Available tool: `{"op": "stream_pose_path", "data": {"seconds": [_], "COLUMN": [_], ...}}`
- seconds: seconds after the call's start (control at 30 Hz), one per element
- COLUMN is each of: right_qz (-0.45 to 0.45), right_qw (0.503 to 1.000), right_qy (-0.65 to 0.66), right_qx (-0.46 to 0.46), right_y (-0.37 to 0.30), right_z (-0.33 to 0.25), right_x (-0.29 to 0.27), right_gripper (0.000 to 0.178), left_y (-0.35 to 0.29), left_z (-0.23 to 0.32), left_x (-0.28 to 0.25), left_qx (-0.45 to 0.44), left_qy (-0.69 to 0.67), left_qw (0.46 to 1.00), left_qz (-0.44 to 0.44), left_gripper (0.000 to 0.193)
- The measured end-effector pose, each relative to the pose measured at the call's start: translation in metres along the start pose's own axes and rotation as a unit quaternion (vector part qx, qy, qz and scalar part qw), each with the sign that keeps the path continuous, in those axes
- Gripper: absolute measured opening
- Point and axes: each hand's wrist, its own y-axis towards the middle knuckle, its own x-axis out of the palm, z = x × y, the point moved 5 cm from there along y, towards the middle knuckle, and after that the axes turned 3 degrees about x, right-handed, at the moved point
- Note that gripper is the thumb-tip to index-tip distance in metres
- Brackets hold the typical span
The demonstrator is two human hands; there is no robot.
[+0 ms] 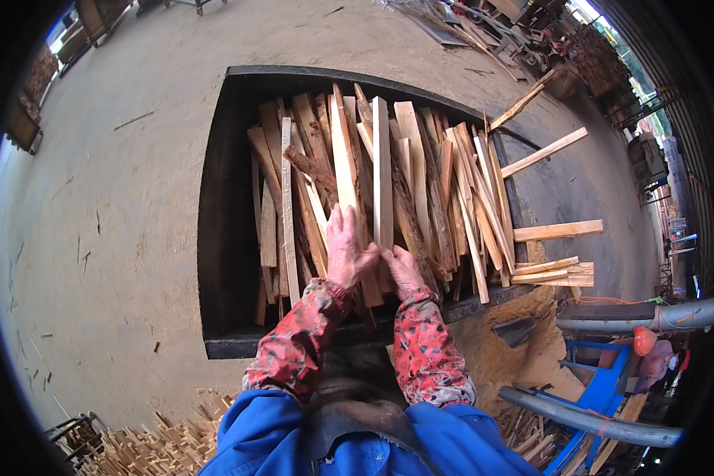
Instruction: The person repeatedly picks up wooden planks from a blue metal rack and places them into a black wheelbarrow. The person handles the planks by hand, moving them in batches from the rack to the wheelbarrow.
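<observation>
A pale, bark-edged wooden strip (343, 163) lies lengthwise on top of a pile of wooden strips (436, 182) in a black open bin (226, 238). My left hand (347, 252) is closed on its lower part, fingers pointing up along the wood and thumb to the right. Just right of it, my right hand (404, 271) curls around the lower end of a straight, squared wooden strip (381, 174). The thumbs nearly meet between the two strips. The undersides of both strips are hidden by the hands and the pile.
Several strips poke out over the bin's right side, including one board (559, 230). Sawdust (543, 317) is heaped at lower right, near grey pipes (595, 416) and a blue metal frame (595, 381). Another person (654, 365) is there. Cut wood pieces (151, 448) lie at lower left.
</observation>
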Motion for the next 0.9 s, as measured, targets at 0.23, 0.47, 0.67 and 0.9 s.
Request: {"op": "stream_pose_path", "data": {"seconds": [0.23,0.47,0.67,0.9], "right_qz": [0.042,0.116,0.136,0.138], "right_qw": [0.992,0.973,0.963,0.966], "right_qy": [-0.026,-0.133,-0.197,-0.195], "right_qx": [-0.116,-0.148,-0.126,-0.099], "right_y": [-0.033,-0.089,-0.116,-0.144], "right_z": [-0.034,-0.048,-0.043,0.000], "right_x": [-0.045,-0.064,-0.069,-0.067], "right_gripper": [0.026,0.026,0.033,0.030], "left_y": [-0.005,-0.035,0.013,0.092], "left_z": [0.000,0.038,-0.006,-0.055], "left_x": [-0.001,0.050,-0.010,-0.010], "left_qx": [-0.017,0.056,0.044,-0.022], "left_qy": [0.017,-0.014,0.034,0.132], "left_qw": [1.000,0.994,0.994,0.986], "left_qz": [-0.006,-0.089,0.089,0.097], "left_gripper": [0.088,0.087,0.049,0.061]}}
